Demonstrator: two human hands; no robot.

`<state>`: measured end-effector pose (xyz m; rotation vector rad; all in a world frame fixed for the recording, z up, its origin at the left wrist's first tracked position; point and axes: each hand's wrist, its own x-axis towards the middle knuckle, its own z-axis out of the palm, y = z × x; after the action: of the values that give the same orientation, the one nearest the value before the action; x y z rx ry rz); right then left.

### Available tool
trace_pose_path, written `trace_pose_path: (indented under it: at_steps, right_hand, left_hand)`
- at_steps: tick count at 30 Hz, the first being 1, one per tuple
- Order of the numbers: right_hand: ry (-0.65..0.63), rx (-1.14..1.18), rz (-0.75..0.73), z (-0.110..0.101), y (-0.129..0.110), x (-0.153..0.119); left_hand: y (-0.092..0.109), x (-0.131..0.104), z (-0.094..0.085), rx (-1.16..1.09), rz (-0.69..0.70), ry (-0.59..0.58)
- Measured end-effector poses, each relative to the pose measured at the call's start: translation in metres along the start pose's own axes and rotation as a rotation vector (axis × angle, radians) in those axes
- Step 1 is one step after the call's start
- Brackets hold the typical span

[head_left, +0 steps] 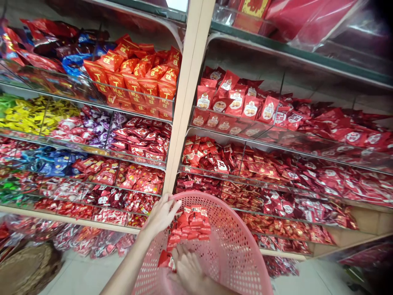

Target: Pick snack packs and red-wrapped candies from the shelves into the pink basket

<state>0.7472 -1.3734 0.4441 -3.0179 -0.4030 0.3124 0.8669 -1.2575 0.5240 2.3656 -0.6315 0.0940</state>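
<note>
A pink perforated plastic basket [245, 241] stands in front of me, tilted in view. My left hand [161, 215] lies at its far left rim, closed over the edge with the thumb toward the inside. Several small red candy packets [193, 223] with pale printed ends are bunched inside against the far left wall. My right hand [187, 264] is in the basket just below them, back of the hand up. Its fingers bend down, and a red packet [165, 259] sticks out at its thumb side. The palm and part of the fingertips are hidden.
Shelves with clear-fronted bins of wrapped sweets rise ahead, split by a pale wooden post [181, 110]. Red and gold bags [132, 82] fill an upper left bin. Bagged sweets [89, 239] lie under the left shelves, beside a woven basket [29, 266].
</note>
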Motion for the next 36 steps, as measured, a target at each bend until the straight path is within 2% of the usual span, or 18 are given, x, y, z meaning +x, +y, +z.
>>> trace_pose_path:
  at_steps: [4,9,12,15,19,22,28,32,36]
  right_hand:
    - [-0.044,0.059,-0.006,0.003,0.004,0.001]
    - [-0.088,0.349,0.054,-0.019,0.013,-0.007]
    - [-0.066,0.653,0.061,-0.041,0.027,-0.013]
    - [-0.087,1.085,0.07,-0.062,0.046,-0.015]
    - [-0.141,1.7,0.239,-0.085,0.07,-0.016]
    - [-0.097,1.964,0.263,-0.095,0.078,-0.015]
    - [-0.069,2.045,0.247,-0.096,0.078,-0.013]
    - [-0.035,2.069,0.228,-0.091,0.081,-0.012]
    - [0.022,2.098,0.272,-0.088,0.087,-0.01]
  left_hand:
    - [0.0,0.0,0.0,0.007,-0.001,0.005]
    - [0.0,0.001,0.0,-0.003,0.005,0.016]
    - [-0.002,0.001,0.001,0.023,0.035,0.017]
    - [-0.006,0.001,0.004,0.046,0.055,0.021]
    - [-0.01,0.001,0.007,0.065,0.052,0.024]
    - [-0.01,0.002,0.008,0.071,0.045,0.016]
    - [-0.007,0.0,0.007,0.117,0.022,-0.026]
    - [-0.003,-0.005,0.01,0.243,0.03,-0.017]
    - [-0.002,-0.008,0.015,0.358,0.008,-0.025]
